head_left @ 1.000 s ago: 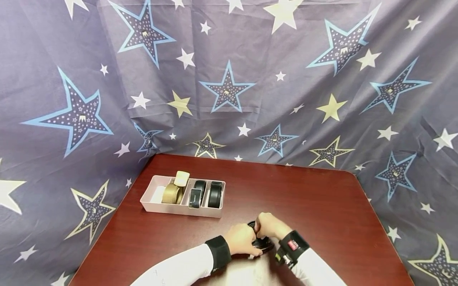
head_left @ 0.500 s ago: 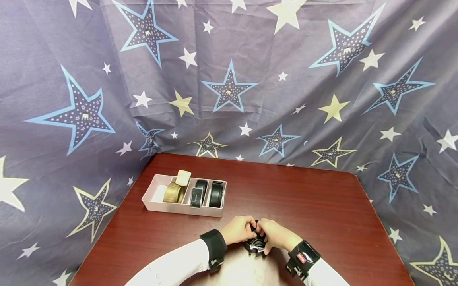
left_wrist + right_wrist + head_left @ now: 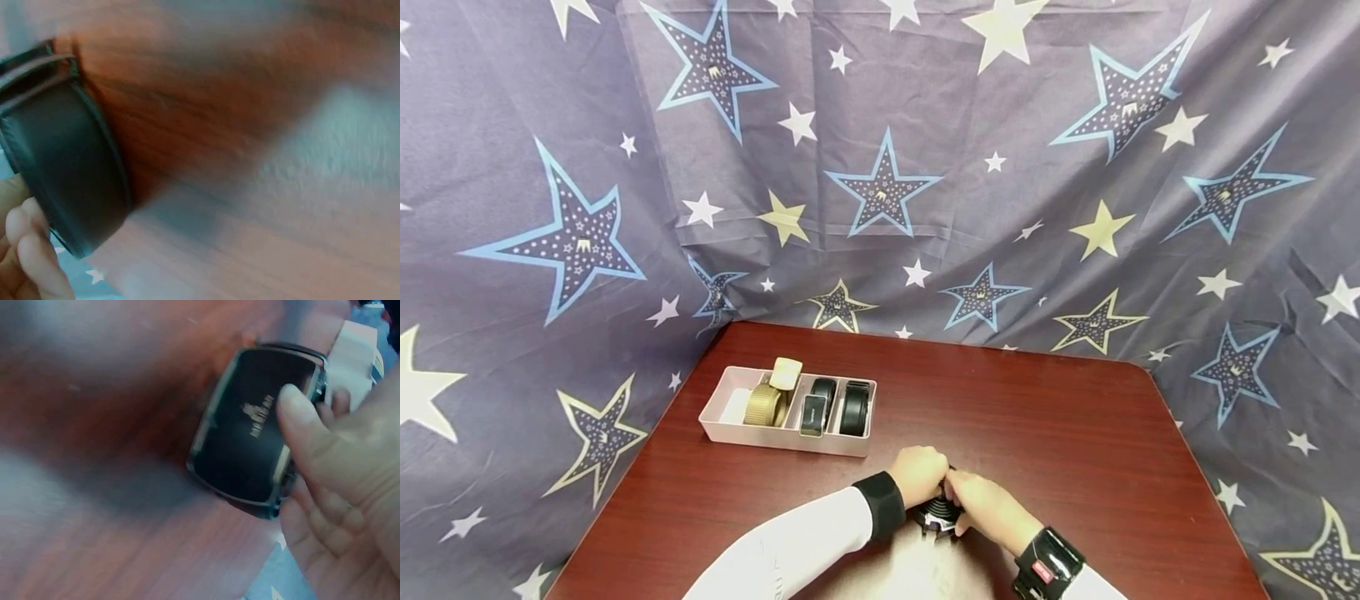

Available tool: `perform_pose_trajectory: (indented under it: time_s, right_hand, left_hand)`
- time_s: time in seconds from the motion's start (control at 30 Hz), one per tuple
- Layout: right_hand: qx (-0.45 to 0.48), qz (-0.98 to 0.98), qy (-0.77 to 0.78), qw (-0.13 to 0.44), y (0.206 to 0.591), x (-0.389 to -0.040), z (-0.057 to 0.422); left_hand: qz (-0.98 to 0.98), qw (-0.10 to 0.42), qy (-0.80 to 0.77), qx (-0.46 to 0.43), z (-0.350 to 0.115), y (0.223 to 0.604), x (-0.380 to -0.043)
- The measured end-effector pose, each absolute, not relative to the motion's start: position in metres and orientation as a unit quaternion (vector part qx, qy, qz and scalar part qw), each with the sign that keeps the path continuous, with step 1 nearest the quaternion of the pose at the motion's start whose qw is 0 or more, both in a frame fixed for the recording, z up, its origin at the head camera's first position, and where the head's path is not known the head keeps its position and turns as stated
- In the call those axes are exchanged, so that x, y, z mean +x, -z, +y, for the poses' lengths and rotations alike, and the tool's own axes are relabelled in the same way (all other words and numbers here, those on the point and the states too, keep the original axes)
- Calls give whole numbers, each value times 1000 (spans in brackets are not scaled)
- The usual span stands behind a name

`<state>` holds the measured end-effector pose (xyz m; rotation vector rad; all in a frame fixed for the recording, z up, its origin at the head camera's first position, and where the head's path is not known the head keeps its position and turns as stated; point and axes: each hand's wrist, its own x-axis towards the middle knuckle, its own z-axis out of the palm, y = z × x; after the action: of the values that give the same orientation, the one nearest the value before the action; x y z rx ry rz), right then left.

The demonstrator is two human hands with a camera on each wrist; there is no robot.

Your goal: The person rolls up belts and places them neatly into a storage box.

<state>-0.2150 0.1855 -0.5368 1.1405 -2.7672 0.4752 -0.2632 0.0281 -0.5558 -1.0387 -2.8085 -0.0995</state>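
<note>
A coiled black belt (image 3: 937, 514) stands near the front of the table, between both hands. My left hand (image 3: 919, 475) holds the far side of the coil; its fingertips are mostly hidden in the head view. In the left wrist view, curled fingers (image 3: 39, 259) lie against the edge of the black belt (image 3: 75, 162). My right hand (image 3: 994, 505) grips the coil from the right. The right wrist view shows its thumb pressing the black plate buckle (image 3: 244, 437), with the other fingers curled behind.
A pale pink divided tray (image 3: 760, 434) stands at the back left. It holds a tan ribbed coiled belt (image 3: 763, 406) with a cream buckle (image 3: 786, 373), and black coiled belts (image 3: 854, 408). The red-brown table (image 3: 1060, 417) meets a star-patterned curtain (image 3: 880, 275).
The belt has turned so its buckle side faces the front edge. My right hand has shifted from above the coil to its right side. The left hand has moved to its far side.
</note>
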Motion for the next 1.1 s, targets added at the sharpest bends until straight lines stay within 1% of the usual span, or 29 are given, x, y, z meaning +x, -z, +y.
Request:
perform_pose_trajectory:
  time_s: [0.1,0.2,0.27,0.33,0.4,0.5,0.63,0.73,0.83,0.97,1.1]
  right_hand:
    - [394,-906,-94,121,541,-204,184]
    - [397,-897,-15,196,547,-190,177]
    - [379,-898,19,222,550,-181,169]
    - [351,-907,32,229,552,-173,160]
    - [320,-919,37,227,553,-167,150]
    - [300,-933,23,200,553,-158,137]
    - [322,-936,-4,145,549,-150,126]
    - [336,-935,-9,116,546,-148,125]
    - [338,-936,-8,98,543,-148,129]
    - [332,-939,-12,88,541,-148,136]
    - [327,-941,-34,83,538,-148,140]
  left_hand:
    - [-929,102,-6,-355,34,558,-264]
    - [-925,112,-34,-362,37,559,-262]
    - [-924,116,-44,-362,38,559,-261]
    - [-924,123,-48,-359,40,559,-263]
    - [-923,130,-51,-358,41,559,-265]
    - [-923,140,-51,-356,41,561,-271]
    - [-933,140,-43,-329,37,563,-282]
    - [-944,135,-29,-300,33,562,-292]
    - [-953,129,-14,-274,30,563,-302]
    - [-963,124,1,-239,31,567,-313]
    - [-968,139,12,-209,32,569,-319]
